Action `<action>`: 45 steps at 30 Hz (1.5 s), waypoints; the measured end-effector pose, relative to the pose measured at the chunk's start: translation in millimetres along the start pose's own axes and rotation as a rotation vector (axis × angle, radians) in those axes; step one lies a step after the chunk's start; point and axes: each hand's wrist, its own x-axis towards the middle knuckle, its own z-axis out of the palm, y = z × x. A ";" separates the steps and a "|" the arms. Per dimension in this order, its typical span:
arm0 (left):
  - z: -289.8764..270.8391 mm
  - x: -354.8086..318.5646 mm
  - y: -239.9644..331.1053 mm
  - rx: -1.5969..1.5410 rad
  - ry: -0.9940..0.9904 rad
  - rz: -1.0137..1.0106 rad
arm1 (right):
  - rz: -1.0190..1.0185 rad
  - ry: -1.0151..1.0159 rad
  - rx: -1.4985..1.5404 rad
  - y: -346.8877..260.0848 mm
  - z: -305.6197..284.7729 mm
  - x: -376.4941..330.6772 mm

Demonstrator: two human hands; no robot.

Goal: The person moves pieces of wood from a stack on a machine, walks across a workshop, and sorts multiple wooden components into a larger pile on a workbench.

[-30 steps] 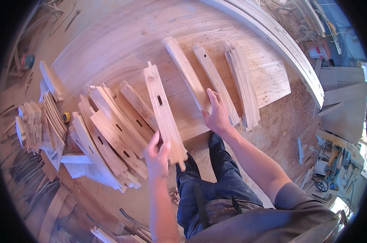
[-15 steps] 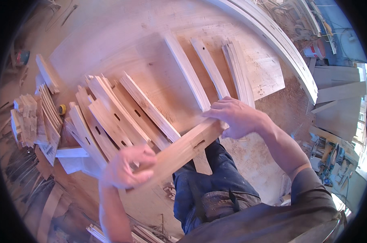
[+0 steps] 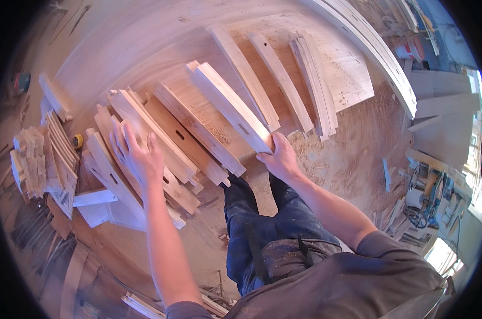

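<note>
At the wooden worktop (image 3: pixel 140 53), the right hand (image 3: pixel 279 157) grips a slotted rail (image 3: pixel 232 108) by its near end; the left hand (image 3: pixel 141 154), loosely spread, overlies mortised boards (image 3: pixel 169 127), contact unclear.

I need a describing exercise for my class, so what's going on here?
A person is handling wooden pieces with bare hands. The right hand grips the near end of a slotted piece. The left hand is spread over a group of pieces on the left; whether it touches them is unclear. More pieces lie to the right on a broad wooden surface.
</note>
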 end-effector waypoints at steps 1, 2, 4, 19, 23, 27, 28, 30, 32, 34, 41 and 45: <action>0.0 -4.1 -0.1 0.025 0.001 -0.028 | -0.017 0.072 -0.041 0.4 11.4 4.8; 0.6 -6.7 -0.4 0.049 0.003 -0.057 | -0.033 0.144 -0.082 0.1 21.0 7.9; 0.8 -8.7 -6.7 0.079 0.000 -0.063 | -0.008 0.199 -0.085 -15.8 31.2 13.5; -17.6 -3.4 -74.8 0.131 -0.295 -0.163 | 0.168 -0.059 0.265 -32.8 29.4 44.4; -20.2 -9.1 -85.5 0.204 -0.295 0.005 | 0.195 -0.148 0.757 -5.1 39.1 44.7; -24.0 -12.0 -87.4 0.210 -0.253 0.044 | 0.306 -0.218 1.200 -20.1 40.1 38.4; -22.4 -14.4 -89.1 0.179 -0.243 0.035 | 0.338 -0.234 1.271 -25.6 39.6 36.8; -16.9 -15.8 -90.6 0.113 -0.216 0.024 | 0.314 -0.355 1.405 -0.5 49.8 41.5; -15.0 -15.6 -90.1 0.120 -0.212 0.030 | 0.290 -0.467 1.526 20.1 60.6 49.7; -18.4 -13.1 -89.9 0.136 -0.214 0.035 | 0.274 -0.570 1.633 30.2 69.1 54.5; -27.0 -14.3 -82.9 0.153 -0.222 0.001 | 0.312 -0.658 1.693 24.9 69.8 51.8; -20.6 -12.5 -83.8 0.140 -0.200 0.002 | 0.284 -0.676 1.723 31.0 70.6 55.0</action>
